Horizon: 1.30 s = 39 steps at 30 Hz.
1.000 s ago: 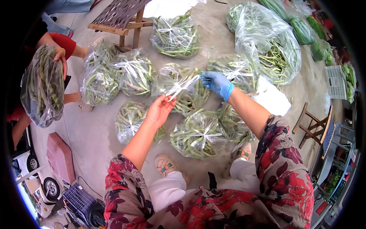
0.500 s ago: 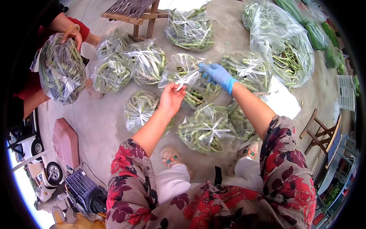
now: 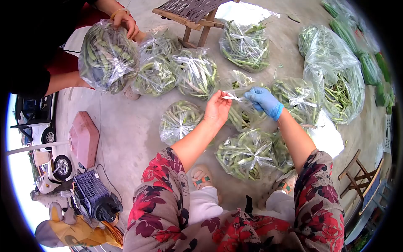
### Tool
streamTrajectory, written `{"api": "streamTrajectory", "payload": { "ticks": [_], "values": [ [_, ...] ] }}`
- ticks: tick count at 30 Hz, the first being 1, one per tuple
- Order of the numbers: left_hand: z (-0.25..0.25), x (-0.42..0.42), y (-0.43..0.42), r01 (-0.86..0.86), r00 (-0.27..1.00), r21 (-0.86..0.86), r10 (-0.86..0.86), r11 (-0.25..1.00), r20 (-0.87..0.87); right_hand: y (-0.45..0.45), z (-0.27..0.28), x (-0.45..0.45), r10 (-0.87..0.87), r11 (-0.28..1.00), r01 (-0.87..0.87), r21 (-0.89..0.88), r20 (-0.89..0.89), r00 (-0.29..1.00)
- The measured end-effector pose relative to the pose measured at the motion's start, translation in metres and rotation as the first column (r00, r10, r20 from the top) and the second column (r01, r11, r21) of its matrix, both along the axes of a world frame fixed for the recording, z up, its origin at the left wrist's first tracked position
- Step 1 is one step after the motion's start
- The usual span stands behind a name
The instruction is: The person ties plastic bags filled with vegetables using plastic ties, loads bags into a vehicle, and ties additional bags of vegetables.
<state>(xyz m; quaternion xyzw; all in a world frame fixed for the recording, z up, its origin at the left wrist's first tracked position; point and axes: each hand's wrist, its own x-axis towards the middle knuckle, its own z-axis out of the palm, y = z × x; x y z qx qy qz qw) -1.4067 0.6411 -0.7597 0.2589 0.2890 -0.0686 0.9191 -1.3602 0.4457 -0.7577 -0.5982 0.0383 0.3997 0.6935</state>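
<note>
In front of me stands a clear plastic bag of green beans (image 3: 244, 117), its top gathered between my hands. My bare left hand (image 3: 216, 111) is closed on a white twisted end of this bag. My right hand (image 3: 265, 103), in a blue glove, is closed on the other side of the bag's top. A short stretch of plastic runs between them, with the two hands slightly apart. A tied bag of beans (image 3: 181, 122) lies just left of my left hand, and another tied bag (image 3: 247, 155) sits closer to my feet.
At the left, a person's hand (image 3: 125, 23) rests on a full bean bag (image 3: 108, 59). More tied bags (image 3: 195, 72) stand ahead, near a wooden stool (image 3: 184, 17). A large open bag (image 3: 336, 75) is at the right. A folding stool (image 3: 357, 176) stands right of me.
My right hand has come down level with my left, and the bag's top now stretches between them. The view has shifted, so the surroundings sit further right.
</note>
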Motion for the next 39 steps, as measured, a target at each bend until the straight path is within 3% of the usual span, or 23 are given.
{"api": "streamTrajectory", "payload": {
  "ticks": [1, 3, 4, 6, 8, 9, 13, 16, 18, 20, 22, 23, 24, 25, 27, 29, 30, 32, 34, 36, 37, 39],
  "values": [
    [0.002, 0.004, 0.003, 0.054, 0.998, -0.024, -0.054, 0.998, 0.011, -0.002, 0.003, 0.002, 0.202, 0.962, -0.153, -0.224, 0.219, 0.954],
    [0.005, 0.003, 0.007, 0.168, 0.986, -0.063, -0.166, 0.984, 0.029, -0.007, 0.007, 0.004, 0.629, 0.703, -0.216, -0.677, 0.451, 0.634],
    [0.004, 0.002, 0.006, 0.283, 0.959, -0.060, -0.280, 0.957, 0.054, -0.009, 0.002, 0.006, 0.582, 0.747, -0.200, -0.633, 0.478, 0.658],
    [0.004, 0.006, 0.008, 0.313, 0.948, -0.007, -0.312, 0.950, 0.066, -0.009, -0.003, 0.008, 0.484, 0.822, -0.165, -0.545, 0.515, 0.707],
    [0.008, 0.011, 0.006, 0.270, 0.962, 0.068, -0.272, 0.960, 0.022, -0.009, 0.006, 0.008, 0.237, 0.934, -0.144, -0.328, 0.266, 0.934],
    [0.005, 0.012, 0.004, 0.210, 0.977, 0.037, -0.211, 0.977, 0.022, -0.008, 0.012, 0.008, 0.122, 0.971, -0.097, -0.220, 0.100, 0.988],
    [0.004, 0.012, -0.005, 0.064, 0.998, -0.103, -0.066, 0.993, -0.021, -0.014, -0.022, 0.001, 0.003, 0.968, 0.053, 0.245, -0.222, 0.975],
    [0.014, 0.015, -0.006, 0.061, 0.994, -0.129, -0.072, 0.990, -0.080, -0.016, -0.029, 0.006, -0.190, 0.936, 0.297, 0.187, -0.442, 0.877],
    [-0.013, 0.016, 0.016, 0.278, 0.956, 0.020, -0.274, 0.960, -0.101, -0.024, -0.038, 0.014, -0.356, 0.903, 0.430, 0.005, -0.552, 0.754],
    [-0.024, 0.013, 0.033, 0.466, 0.883, 0.235, -0.435, 0.853, -0.176, -0.030, -0.049, 0.017, -0.429, 0.892, 0.430, -0.137, -0.553, 0.714],
    [-0.021, 0.013, 0.033, 0.527, 0.849, 0.289, -0.488, 0.799, -0.200, -0.035, -0.058, 0.015, -0.501, 0.861, 0.463, -0.210, -0.506, 0.702],
    [-0.021, 0.010, 0.035, 0.557, 0.831, 0.311, -0.511, 0.770, -0.222, -0.037, -0.055, 0.011, -0.482, 0.868, 0.463, -0.179, -0.528, 0.699],
    [-0.020, 0.012, 0.040, 0.562, 0.824, 0.135, -0.538, 0.816, -0.178, -0.038, -0.052, 0.010, -0.460, 0.875, 0.463, -0.143, -0.546, 0.700],
    [-0.020, 0.010, 0.040, 0.580, 0.813, 0.127, -0.562, 0.805, -0.152, -0.038, -0.047, 0.012, -0.435, 0.880, 0.464, -0.101, -0.562, 0.703],
    [0.011, 0.007, 0.029, 0.613, 0.790, 0.108, -0.605, 0.782, -0.101, -0.041, -0.015, 0.006, -0.183, 0.956, 0.280, 0.088, -0.568, 0.802],
    [0.018, 0.003, 0.015, 0.759, 0.650, 0.103, -0.757, 0.643, -0.062, -0.044, 0.013, -0.010, 0.071, 0.961, 0.083, 0.262, -0.529, 0.846],
    [0.021, 0.004, 0.006, 0.811, 0.569, 0.198, -0.821, 0.550, -0.047, -0.042, 0.015, -0.017, 0.131, 0.949, 0.042, 0.313, -0.512, 0.849],
    [0.036, 0.004, -0.008, 0.828, 0.536, 0.220, -0.843, 0.516, -0.040, -0.035, 0.018, -0.027, 0.246, 0.912, -0.041, 0.407, -0.465, 0.850],
    [0.038, 0.008, -0.013, 0.853, 0.488, 0.233, -0.872, 0.467, -0.039, -0.025, 0.015, -0.027, 0.260, 0.914, -0.074, 0.399, -0.437, 0.861],
    [0.037, 0.004, -0.016, 0.822, 0.465, 0.411, -0.881, 0.394, -0.087, -0.022, 0.006, -0.028, 0.296, 0.887, -0.096, 0.451, -0.396, 0.869],
    [0.035, 0.000, -0.020, 0.804, 0.448, 0.483, -0.887, 0.348, -0.107, -0.018, -0.010, -0.029, 0.205, 0.942, -0.077, 0.326, -0.382, 0.901],
    [0.030, -0.003, -0.026, 0.767, 0.484, 0.547, -0.863, 0.336, -0.147, -0.013, -0.009, -0.029, 0.270, 0.912, -0.097, 0.399, -0.405, 0.873]
  ]
}}
